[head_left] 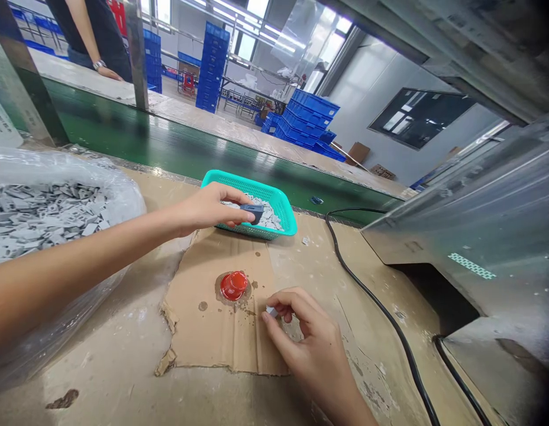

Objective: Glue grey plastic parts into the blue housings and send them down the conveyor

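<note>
The left hand [207,207] pinches a dark block [255,214] between thumb and fingers, directly above the turquoise basket [288,214] whose pale pieces [270,214] show beyond the fingertips. The right hand [307,334], nearer the wearer, has thumb and fingers drawn together on a small pale piece [271,310], mostly hidden by the fingers, so its shape is hard to make out. Left of that right-hand grip and below the left one, a red cup-shaped object [233,286] sits on the torn cardboard [212,343], touched by neither hand.
</note>
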The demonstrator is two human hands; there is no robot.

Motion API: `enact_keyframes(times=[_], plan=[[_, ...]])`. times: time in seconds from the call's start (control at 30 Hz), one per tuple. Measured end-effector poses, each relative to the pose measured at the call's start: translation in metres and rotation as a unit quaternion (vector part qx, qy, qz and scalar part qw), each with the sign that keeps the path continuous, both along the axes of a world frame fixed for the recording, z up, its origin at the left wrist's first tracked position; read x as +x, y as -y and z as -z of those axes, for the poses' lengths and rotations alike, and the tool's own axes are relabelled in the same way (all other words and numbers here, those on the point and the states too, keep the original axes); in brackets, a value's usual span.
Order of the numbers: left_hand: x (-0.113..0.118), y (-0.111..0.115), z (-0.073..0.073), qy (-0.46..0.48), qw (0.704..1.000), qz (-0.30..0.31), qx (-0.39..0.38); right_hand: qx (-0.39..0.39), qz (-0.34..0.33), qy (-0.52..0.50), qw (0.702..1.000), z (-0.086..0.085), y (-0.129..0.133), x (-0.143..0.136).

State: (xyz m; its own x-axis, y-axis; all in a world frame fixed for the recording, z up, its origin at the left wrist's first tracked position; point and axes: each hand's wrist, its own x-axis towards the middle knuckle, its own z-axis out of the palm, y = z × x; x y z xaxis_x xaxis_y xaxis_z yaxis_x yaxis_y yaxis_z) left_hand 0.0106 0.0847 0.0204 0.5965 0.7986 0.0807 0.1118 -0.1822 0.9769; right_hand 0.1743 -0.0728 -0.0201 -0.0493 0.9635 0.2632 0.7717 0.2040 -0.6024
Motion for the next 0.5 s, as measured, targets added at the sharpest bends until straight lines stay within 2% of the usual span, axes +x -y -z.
enact_keyframes(times=[0.17, 0.5], plan=[[0.0010, -0.0004, 0.0024, -0.004, 1.000, 0.008, 0.018, -0.011, -0.011, -0.011, 1.000, -0.0002, -0.0005, 0.0030], [0.0014, -0.0019, 0.0084, -0.032, 0.999, 0.011, 0.032, 0.020, 0.002, 0.015, 1.000, 0.0056, -0.0017, 0.0063]])
